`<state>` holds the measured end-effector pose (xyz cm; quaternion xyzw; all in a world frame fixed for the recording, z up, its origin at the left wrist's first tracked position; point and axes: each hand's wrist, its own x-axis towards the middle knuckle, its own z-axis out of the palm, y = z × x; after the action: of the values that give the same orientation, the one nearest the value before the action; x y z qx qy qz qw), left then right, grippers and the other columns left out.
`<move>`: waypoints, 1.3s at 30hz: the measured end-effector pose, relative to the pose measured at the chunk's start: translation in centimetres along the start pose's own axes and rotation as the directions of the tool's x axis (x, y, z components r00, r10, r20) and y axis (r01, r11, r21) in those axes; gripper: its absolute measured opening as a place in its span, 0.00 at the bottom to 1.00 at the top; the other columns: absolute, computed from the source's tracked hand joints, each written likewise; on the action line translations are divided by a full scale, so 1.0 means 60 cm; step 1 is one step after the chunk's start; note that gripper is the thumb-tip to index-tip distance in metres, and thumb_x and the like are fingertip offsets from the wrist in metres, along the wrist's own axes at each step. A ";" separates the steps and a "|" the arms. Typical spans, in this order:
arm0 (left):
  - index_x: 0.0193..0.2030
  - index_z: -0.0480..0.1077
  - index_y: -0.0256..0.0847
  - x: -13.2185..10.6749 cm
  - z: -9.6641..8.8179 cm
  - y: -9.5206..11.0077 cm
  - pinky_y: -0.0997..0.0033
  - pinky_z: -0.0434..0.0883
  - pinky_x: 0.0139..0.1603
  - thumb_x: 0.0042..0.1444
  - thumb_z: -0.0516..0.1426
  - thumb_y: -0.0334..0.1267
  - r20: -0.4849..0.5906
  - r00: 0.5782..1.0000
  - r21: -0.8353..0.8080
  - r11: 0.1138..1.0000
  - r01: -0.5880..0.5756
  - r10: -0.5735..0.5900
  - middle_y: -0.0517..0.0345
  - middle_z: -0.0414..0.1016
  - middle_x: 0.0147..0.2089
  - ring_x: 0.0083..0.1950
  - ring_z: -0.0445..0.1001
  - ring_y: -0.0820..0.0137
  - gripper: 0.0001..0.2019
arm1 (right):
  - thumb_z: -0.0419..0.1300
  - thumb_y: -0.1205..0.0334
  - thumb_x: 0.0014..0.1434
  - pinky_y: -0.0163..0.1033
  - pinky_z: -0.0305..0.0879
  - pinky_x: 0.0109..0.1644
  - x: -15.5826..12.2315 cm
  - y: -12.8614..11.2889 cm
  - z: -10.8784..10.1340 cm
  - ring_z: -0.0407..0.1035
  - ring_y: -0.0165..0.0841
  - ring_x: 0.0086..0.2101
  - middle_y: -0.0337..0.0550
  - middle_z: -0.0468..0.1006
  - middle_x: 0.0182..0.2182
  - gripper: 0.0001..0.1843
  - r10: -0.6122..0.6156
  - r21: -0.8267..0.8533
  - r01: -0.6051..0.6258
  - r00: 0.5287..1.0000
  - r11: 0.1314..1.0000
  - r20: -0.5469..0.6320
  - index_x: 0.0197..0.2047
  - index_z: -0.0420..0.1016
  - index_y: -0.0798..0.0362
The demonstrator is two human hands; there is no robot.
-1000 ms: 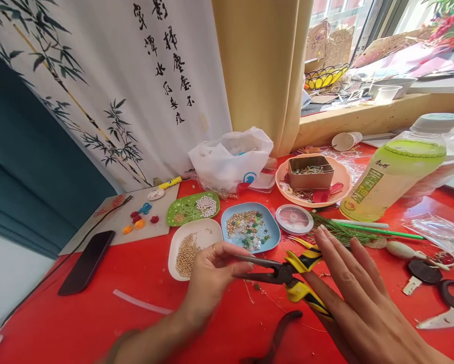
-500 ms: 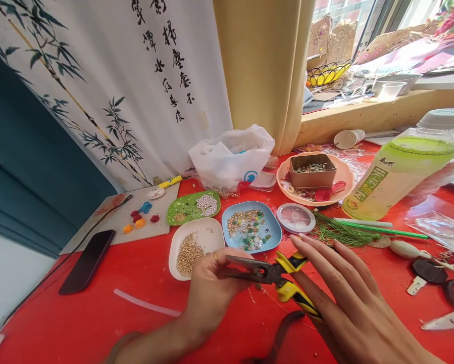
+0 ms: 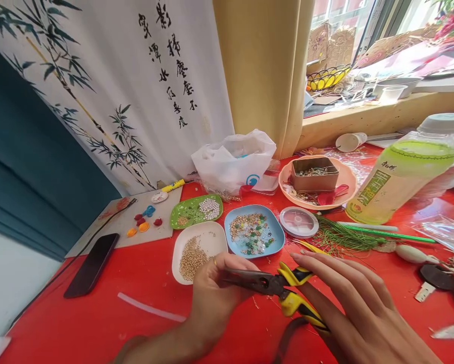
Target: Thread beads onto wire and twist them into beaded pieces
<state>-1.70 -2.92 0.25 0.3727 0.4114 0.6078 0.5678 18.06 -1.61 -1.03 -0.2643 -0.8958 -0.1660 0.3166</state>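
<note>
My right hand [image 3: 357,303] grips the yellow-and-black handles of a pair of long-nose pliers [image 3: 274,284], its fingers stretched along the upper handle. The dark jaws point left and lie close together. Their tips run in among the fingers of my left hand [image 3: 217,290], which is closed with thumb and forefinger pinched. A ring shows on one of its fingers. Anything small in that pinch is hidden. Just beyond my left hand is a white dish [image 3: 176,253] of gold beads, beside a blue dish [image 3: 227,222] of gold, green and clear beads.
A green tray [image 3: 175,217] with white beads sits farther back. Beyond my right hand are a thread spool [image 3: 298,222], green cords [image 3: 340,235] and a tilted-looking drink bottle [image 3: 404,172]. A phone [image 3: 91,265] lies left; keys [image 3: 437,277] and scissors [image 3: 452,329] lie right.
The plier jaws, parted half a second ago, have come together. Both hands stay at nearly the same place, and the whole view has shifted slightly.
</note>
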 end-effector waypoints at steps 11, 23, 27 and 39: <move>0.18 0.69 0.39 0.000 0.005 0.010 0.76 0.72 0.27 0.39 0.65 0.29 0.037 0.999 0.039 0.999 -0.035 0.034 0.61 0.75 0.24 0.25 0.73 0.73 0.09 | 0.47 0.74 0.56 0.48 0.55 0.50 -0.001 0.002 0.001 0.58 0.45 0.52 0.53 0.68 0.50 0.15 -0.005 -0.049 0.004 1.000 0.999 -0.009 0.45 0.68 0.55; 0.17 0.67 0.38 0.000 0.004 0.007 0.77 0.71 0.27 0.38 0.65 0.28 0.034 0.999 0.022 1.000 -0.018 0.017 0.62 0.74 0.23 0.25 0.73 0.74 0.10 | 0.46 0.75 0.58 0.47 0.56 0.47 0.004 -0.004 0.000 0.63 0.43 0.47 0.51 0.72 0.45 0.15 0.057 -0.020 -0.059 0.996 0.998 -0.066 0.41 0.70 0.55; 0.18 0.66 0.37 0.000 0.005 0.007 0.77 0.71 0.27 0.38 0.66 0.27 0.015 1.000 0.042 0.999 0.021 -0.022 0.62 0.74 0.23 0.25 0.72 0.74 0.10 | 0.47 0.72 0.58 0.48 0.60 0.47 0.009 0.003 -0.003 0.63 0.44 0.48 0.51 0.73 0.44 0.12 0.026 -0.060 -0.027 1.000 0.998 -0.015 0.36 0.70 0.54; 0.23 0.67 0.36 0.015 0.002 0.005 0.75 0.70 0.33 0.32 0.67 0.26 -0.055 0.991 0.115 0.985 0.129 -0.123 0.60 0.76 0.25 0.30 0.74 0.70 0.13 | 0.47 0.67 0.56 0.36 0.73 0.35 0.028 -0.003 0.000 0.74 0.38 0.39 0.58 0.76 0.40 0.18 0.172 0.067 -0.181 0.978 0.981 0.118 0.50 0.59 0.63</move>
<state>-1.76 -2.05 0.53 0.3641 0.4830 0.5541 0.5720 16.85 -1.12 0.07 -0.3392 -0.8908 -0.0874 0.2895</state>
